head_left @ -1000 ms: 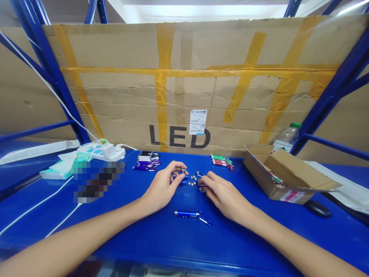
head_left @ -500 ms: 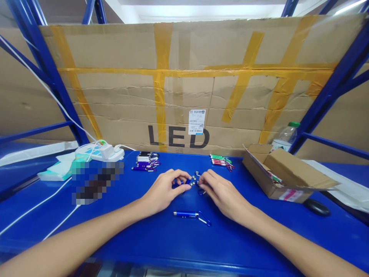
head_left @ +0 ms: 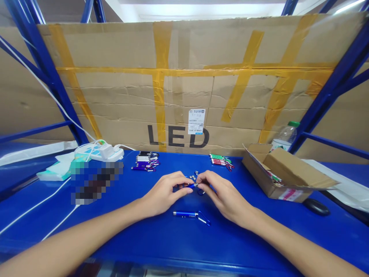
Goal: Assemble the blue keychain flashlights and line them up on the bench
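Note:
My left hand (head_left: 165, 192) is closed around the blue barrel of a small penlight (head_left: 188, 186), its end pointing right. The fingertips of my right hand (head_left: 215, 190) pinch a small silvery piece (head_left: 196, 185) at that end; they hide most of it. Just behind the fingers lie a few silvery button cells (head_left: 192, 177) and a small metal part (head_left: 196, 172). A blue carabiner clip (head_left: 201, 192) shows under my right fingers. Closer to me, a whole blue penlight (head_left: 186, 214) with a carabiner lies flat on the blue table.
Black, silver and purple penlights (head_left: 145, 161) lie in a row at back left, green and red ones (head_left: 220, 160) at back right. An open cardboard box (head_left: 288, 192), black mouse (head_left: 317, 207) and bottle (head_left: 285, 136) stand right. A power strip (head_left: 99, 152) with cables lies left.
The blue barrel has come into view between my fingers, pointing right. My right hand has moved left to meet its end. Fewer button cells show between the hands.

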{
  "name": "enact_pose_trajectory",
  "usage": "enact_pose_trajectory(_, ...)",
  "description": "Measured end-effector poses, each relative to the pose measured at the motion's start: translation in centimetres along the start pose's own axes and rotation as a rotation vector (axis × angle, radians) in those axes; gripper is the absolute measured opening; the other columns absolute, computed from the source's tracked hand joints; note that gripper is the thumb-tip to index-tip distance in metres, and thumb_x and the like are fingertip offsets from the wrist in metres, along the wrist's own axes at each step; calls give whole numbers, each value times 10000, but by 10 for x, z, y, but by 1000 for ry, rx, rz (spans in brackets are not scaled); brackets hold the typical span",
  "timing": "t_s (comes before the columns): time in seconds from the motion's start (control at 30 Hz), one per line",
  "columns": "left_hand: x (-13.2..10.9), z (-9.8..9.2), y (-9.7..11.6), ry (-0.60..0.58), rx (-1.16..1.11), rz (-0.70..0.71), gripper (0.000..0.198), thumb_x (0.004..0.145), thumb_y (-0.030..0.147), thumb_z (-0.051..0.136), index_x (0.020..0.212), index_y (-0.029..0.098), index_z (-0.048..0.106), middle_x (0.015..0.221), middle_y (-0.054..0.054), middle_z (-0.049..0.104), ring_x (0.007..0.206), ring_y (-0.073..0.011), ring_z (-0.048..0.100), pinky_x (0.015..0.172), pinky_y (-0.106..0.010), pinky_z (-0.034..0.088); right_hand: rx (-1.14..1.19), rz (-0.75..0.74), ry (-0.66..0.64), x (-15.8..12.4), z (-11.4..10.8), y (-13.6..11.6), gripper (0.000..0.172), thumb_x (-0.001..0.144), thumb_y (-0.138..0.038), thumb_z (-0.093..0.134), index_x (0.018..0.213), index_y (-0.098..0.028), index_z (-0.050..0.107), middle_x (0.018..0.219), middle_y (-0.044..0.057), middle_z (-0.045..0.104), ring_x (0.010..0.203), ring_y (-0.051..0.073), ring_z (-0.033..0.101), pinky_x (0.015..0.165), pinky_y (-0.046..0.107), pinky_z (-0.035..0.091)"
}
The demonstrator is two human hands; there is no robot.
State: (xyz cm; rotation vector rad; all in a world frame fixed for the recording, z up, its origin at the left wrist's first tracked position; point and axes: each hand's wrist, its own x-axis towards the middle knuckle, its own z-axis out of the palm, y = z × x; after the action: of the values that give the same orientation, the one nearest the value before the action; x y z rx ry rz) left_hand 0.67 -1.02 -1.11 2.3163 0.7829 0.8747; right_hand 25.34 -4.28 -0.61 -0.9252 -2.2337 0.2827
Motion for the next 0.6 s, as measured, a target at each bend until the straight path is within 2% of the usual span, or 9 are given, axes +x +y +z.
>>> enact_pose_trajectory(0.3,1,-1,5,37,0,3,270,1065,369,616,1196,215,796,1043,-70,733,967,-219,671,886,-327,508,-54,-57,-23,0,-2,3,114,1156,-242,436,1123,-263,543,1043,50,653,939,212,624,842,348,524)
enact_pose_trajectory(0.4,1,-1,9,0,-42,-37,272,1079,369,577,1097,202,790,979,-48,756,934,-209,674,877,-314,494,-56,-74,-25,-1,-2,3,114,1158,-244,437,1123,-265,543,1034,49,651,933,213,618,833,346,521)
enact_pose_trajectory(0.5,2,-2,14,-67,-138,-120,432,1096,466,509,877,176,742,824,-22,718,743,-163,605,728,-278,461,-73,-109,-23,-1,-1,3,130,1162,-246,422,1124,-265,544,1016,53,646,920,216,610,819,348,519)
enact_pose_trajectory(0.6,2,-2,17,-127,-271,-217,554,1074,598,490,798,161,692,658,9,602,578,-121,478,580,-250,382,-101,-156,-23,0,-1,4,143,1165,-237,404,1132,-258,542,1001,57,639,905,218,593,805,351,512)
